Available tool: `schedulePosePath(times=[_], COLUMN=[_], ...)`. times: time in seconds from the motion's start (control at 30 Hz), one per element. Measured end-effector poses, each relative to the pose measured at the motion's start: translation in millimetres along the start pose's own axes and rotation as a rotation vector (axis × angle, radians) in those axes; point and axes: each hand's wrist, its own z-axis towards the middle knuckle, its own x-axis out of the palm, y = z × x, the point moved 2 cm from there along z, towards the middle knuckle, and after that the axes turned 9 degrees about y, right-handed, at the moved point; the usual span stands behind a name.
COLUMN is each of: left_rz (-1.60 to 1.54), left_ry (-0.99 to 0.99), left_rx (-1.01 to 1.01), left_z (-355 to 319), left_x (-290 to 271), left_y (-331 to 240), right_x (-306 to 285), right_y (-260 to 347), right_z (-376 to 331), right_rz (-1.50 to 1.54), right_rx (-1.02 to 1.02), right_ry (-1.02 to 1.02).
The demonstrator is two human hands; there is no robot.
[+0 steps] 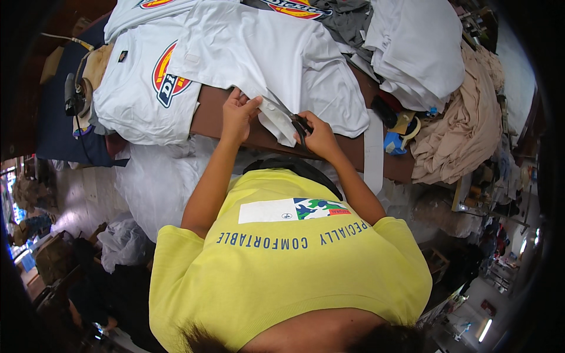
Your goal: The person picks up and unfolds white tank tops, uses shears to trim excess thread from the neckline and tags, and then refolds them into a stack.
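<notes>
A white garment [253, 47] lies spread over the brown table in front of me, one narrow strip of it hanging over the near edge. My left hand [239, 116] pinches the edge of that strip, on which small round button-like spots show. My right hand [322, 139] is closed around the black handles of a pair of scissors [301, 125]. The blades point up and to the left, lying along the white cloth just right of my left fingers. I cannot tell whether the blades are parted.
White T-shirts with a printed emblem [170, 75] are stacked left. An iron [80, 94] with a cord stands at the far left. On the right are a white cloth pile [415, 53], beige cloth [462, 117] and a tape roll [412, 127]. Clear plastic [162, 182] hangs below the table [253, 138].
</notes>
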Motion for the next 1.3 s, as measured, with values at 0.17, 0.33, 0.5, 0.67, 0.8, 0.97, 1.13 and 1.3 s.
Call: schedulePosePath(times=[0.17,0.33,0.5,0.67,0.8,0.97,1.13,1.3], left_rz=[0.020,0.018,0.007,0.007,0.016,-0.018,-0.017,0.020], left_ry=[0.091,0.134,0.151,0.139,0.119,0.081,0.107,0.120], left_rx=[0.103,0.124,0.125,0.137,0.137,0.138,0.163,0.180], left_z=[-4,1,1,1,0,4,10,8], left_x=[12,6,8,10,12,6,-3,3], left_y=[-11,-5,-8,-6,-8,-7,6,-1], right_x=[-1,4,5,10,13,12,8,6], right_y=[10,18,21,10,-1,-8,19,23], right_z=[-6,5,14,15,15,17,23,31], right_rz=[-0.166,-0.292,-0.265,-0.251,-0.214,-0.248,-0.319,-0.292], right_rx=[0.014,-0.046,-0.067,-0.103,-0.096,-0.066,-0.123,-0.059], right_ry=[-0.084,-0.117,-0.116,-0.132,-0.136,-0.116,-0.141,-0.087])
